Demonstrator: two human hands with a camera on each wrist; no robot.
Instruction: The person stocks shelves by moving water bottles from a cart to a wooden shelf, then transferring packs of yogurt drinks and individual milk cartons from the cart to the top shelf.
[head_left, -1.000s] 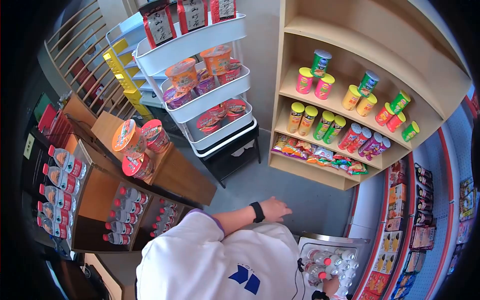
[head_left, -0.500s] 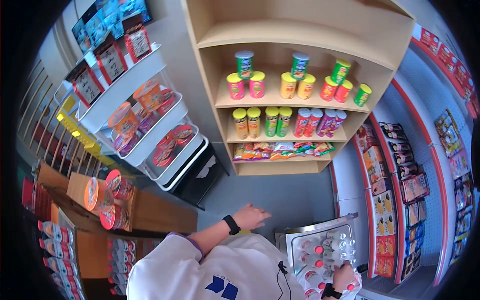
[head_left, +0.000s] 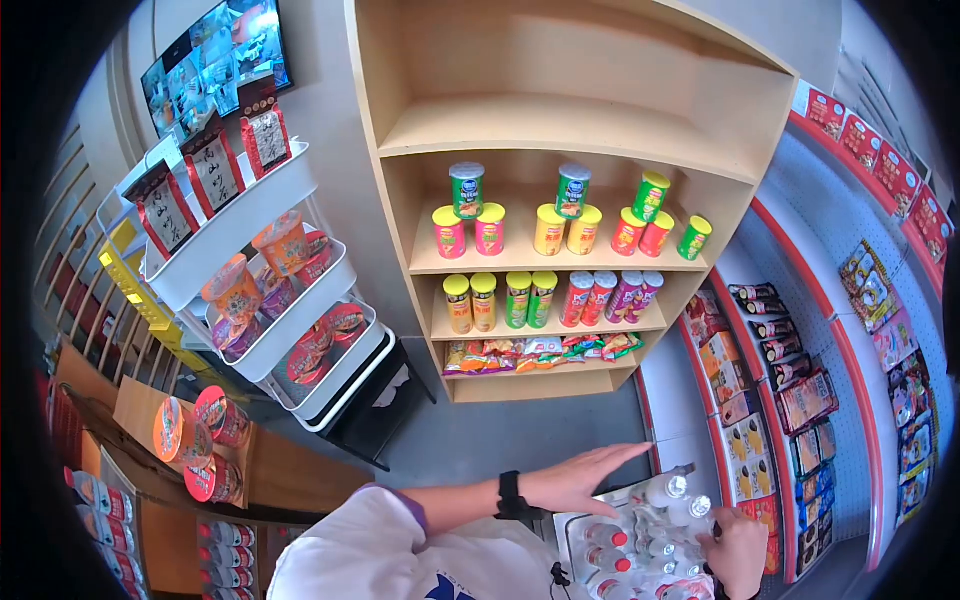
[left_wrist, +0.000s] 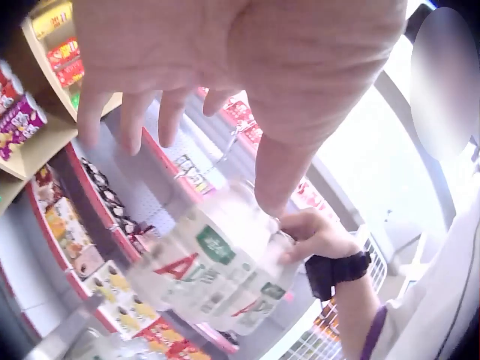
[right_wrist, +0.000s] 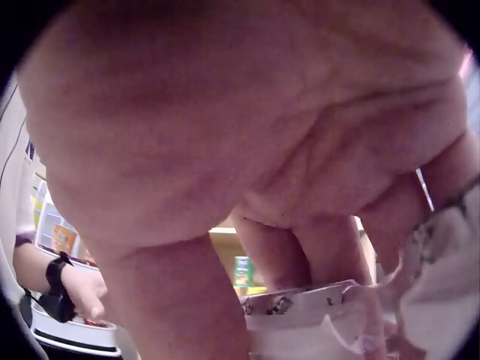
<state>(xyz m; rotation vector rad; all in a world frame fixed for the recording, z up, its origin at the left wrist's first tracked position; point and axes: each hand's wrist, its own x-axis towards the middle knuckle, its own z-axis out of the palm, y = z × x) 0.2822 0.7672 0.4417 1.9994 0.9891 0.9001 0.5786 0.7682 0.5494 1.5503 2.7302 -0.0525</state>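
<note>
My right hand (head_left: 735, 552) grips the top edge of a clear-wrapped pack of bottles (left_wrist: 217, 262), whose white labels carry green patches and a large red letter. In the right wrist view, its fingers curl over the crinkled wrap (right_wrist: 300, 322). Across from it, my left hand (head_left: 572, 482) reaches out with fingers straight and thumb apart, just beside the pack; its palm fills the upper left wrist view. Bottles with red caps (head_left: 610, 556) stand close against the pack, inside a metal-rimmed container (head_left: 572, 530).
A wooden shelf (head_left: 590, 125) with chip cans stands ahead, and red-edged snack racks (head_left: 770, 370) line the right. On the left are a white tiered cart (head_left: 230, 330) with noodle cups and a wooden rack (head_left: 165, 520) of bottles.
The left hand has reached rightward to the bottles, its fingers now extended. The right hand has moved up and right, and the pack's bottles sit higher. The head view has shifted toward the shelf.
</note>
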